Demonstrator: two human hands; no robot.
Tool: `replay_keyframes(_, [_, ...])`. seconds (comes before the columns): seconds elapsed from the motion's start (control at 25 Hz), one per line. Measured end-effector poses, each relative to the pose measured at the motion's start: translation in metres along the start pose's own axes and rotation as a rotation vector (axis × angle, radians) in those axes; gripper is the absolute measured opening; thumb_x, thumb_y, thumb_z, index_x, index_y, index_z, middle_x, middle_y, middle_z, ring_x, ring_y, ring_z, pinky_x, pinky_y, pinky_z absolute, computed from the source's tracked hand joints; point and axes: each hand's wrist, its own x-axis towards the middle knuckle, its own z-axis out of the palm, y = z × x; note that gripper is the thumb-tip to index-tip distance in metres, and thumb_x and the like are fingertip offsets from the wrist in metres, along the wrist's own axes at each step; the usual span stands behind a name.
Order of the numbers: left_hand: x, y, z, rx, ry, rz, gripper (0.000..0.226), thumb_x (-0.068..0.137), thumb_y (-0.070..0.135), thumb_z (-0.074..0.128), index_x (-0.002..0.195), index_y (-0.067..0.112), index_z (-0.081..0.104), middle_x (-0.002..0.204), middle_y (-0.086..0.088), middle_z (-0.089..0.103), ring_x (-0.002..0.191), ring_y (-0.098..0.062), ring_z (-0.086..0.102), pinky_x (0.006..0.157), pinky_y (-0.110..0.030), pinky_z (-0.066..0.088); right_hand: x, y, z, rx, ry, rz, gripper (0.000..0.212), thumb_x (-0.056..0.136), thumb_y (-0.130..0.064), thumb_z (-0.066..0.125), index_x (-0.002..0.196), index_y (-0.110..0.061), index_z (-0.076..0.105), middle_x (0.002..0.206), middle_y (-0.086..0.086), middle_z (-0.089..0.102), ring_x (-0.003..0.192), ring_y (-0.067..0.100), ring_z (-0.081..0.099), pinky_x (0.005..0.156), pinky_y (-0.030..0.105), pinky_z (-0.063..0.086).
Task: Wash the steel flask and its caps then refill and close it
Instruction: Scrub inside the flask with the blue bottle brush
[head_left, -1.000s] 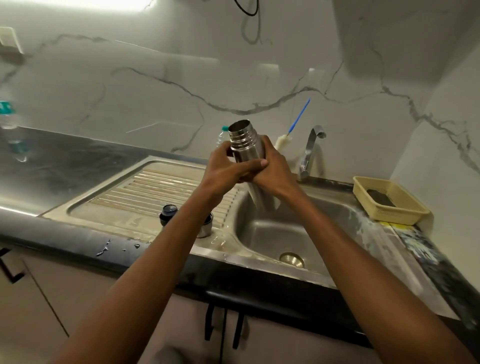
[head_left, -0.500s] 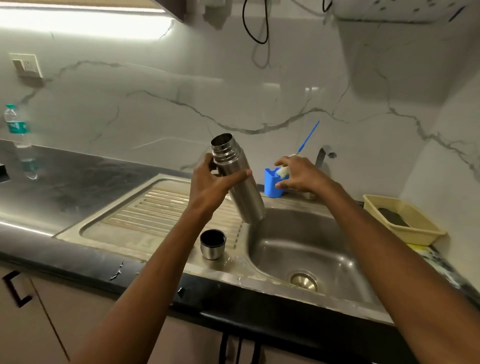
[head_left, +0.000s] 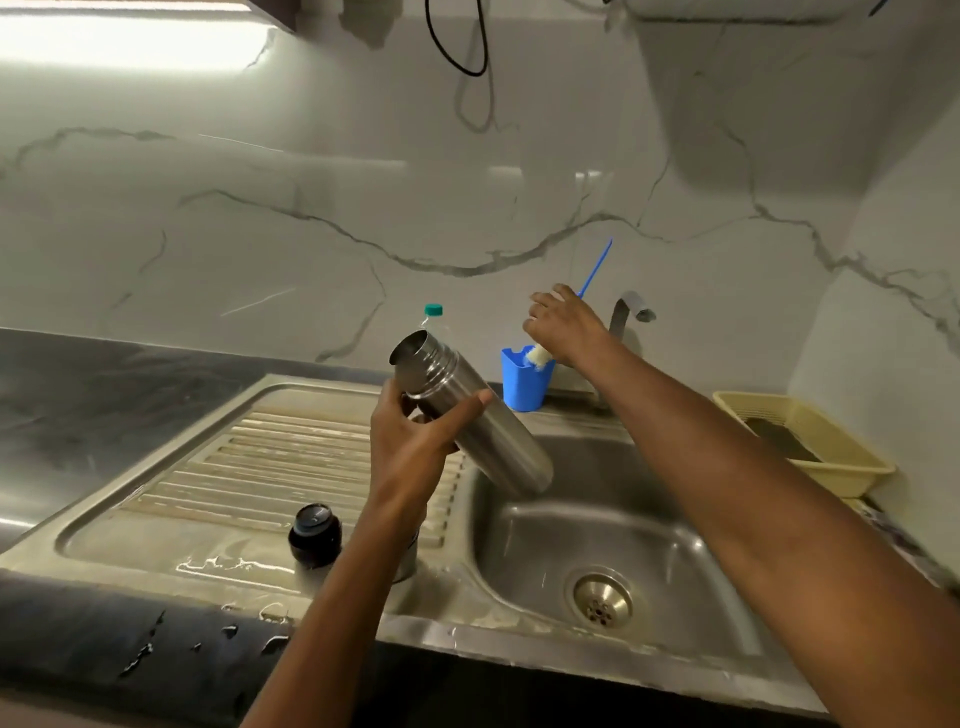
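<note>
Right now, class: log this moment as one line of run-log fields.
left hand: grips open steel flask, tilted over sink | right hand: lifting bottle brush from blue cup | black cap: on drainboard

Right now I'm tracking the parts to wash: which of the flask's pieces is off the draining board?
The open steel flask body, held tilted above the sink by the left hand. The black inner cap stands on the ribbed draining board.

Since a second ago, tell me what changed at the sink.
The right hand let go of the steel flask, reached to the blue cup and is lifting the bottle brush out. The left hand keeps its grip on the flask, tilted over the sink.
</note>
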Motion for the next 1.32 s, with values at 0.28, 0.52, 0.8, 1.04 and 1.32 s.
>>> replay_keyframes(0.28, [0.017,-0.033,0.019,0.044,-0.019,0.025,0.056,0.07,0.026,0.095,0.118,0.029,0.066,0.109,0.006,0.074,0.105,-0.016,0.071,0.093,-0.054,0.059,0.041,-0.011,0.028,-0.03,-0.256,0.121,0.005,0.098,-0.026,0.061,0.1,-0.023,0.065,0.109,-0.003,0.071,0.111,0.023,0.065,0.121,0.054,0.014])
replay_keyframes(0.52, [0.015,-0.039,0.023,0.011,-0.06,-0.025,0.057,0.072,0.021,0.093,0.122,0.021,0.067,0.108,0.001,0.075,0.1,-0.015,0.073,0.082,-0.049,0.064,0.041,-0.011,0.031,0.025,-0.242,0.093,0.014,0.097,-0.021,0.064,0.11,-0.018,0.066,0.116,0.002,0.068,0.112,0.026,0.064,0.109,0.049,0.036])
replay_keyframes(0.8, [0.014,-0.041,0.018,0.021,-0.016,-0.028,0.054,0.07,0.023,0.094,0.118,0.023,0.068,0.104,0.004,0.074,0.101,-0.016,0.071,0.082,-0.042,0.064,0.039,0.012,0.01,-0.05,-0.168,0.128,0.012,0.1,-0.018,0.061,0.111,-0.016,0.067,0.113,0.003,0.069,0.111,0.026,0.064,0.107,0.048,0.038])
replay_keyframes(1.04, [0.014,-0.048,0.016,0.062,-0.007,-0.02,0.057,0.068,0.031,0.096,0.118,0.027,0.067,0.107,0.006,0.074,0.102,-0.016,0.072,0.091,-0.052,0.06,0.025,0.021,-0.009,-0.048,-0.17,0.143,0.021,0.097,-0.015,0.064,0.118,-0.015,0.066,0.118,0.004,0.067,0.109,0.027,0.067,0.096,0.042,0.046])
replay_keyframes(1.32, [0.009,-0.049,0.012,0.034,0.007,-0.042,0.061,0.069,0.027,0.094,0.122,0.022,0.064,0.11,0.002,0.072,0.101,-0.016,0.07,0.074,-0.037,0.065,-0.001,0.021,-0.02,0.027,-0.198,0.193,0.023,0.094,-0.027,0.067,0.114,-0.016,0.066,0.113,0.003,0.069,0.103,0.025,0.068,0.082,0.037,0.047])
